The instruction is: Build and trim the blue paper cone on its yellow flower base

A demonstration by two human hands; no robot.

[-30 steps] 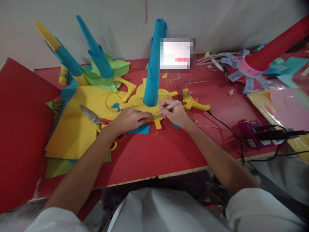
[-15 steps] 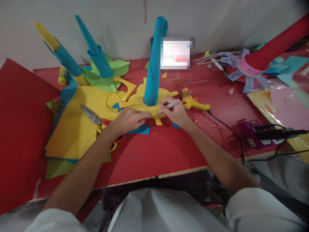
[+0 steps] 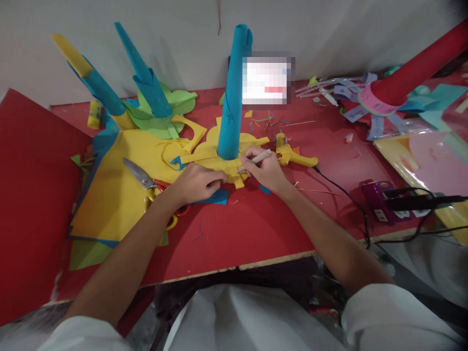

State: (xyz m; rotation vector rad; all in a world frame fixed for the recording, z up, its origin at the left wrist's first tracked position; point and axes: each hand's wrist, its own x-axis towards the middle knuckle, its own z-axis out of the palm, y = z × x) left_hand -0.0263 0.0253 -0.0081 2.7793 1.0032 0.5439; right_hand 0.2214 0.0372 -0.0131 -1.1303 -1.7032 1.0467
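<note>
Arms [image 3: 329, 234] forward, hands [image 3: 268, 171] near each other

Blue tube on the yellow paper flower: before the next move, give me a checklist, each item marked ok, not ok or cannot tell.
1. Blue tube standing on the yellow paper flower: ok, close to upright.
2. Pen held in the right hand: ok, with its tip at the flower's near side.
3. Left hand pressing the flower down: cannot tell; its fingertips are at the near edge.
4. Scissors clear of the left forearm: not ok, in this view the arm crosses part of the handles.
5. Glue gun cold: cannot tell; it lies just beyond the right hand.
</note>
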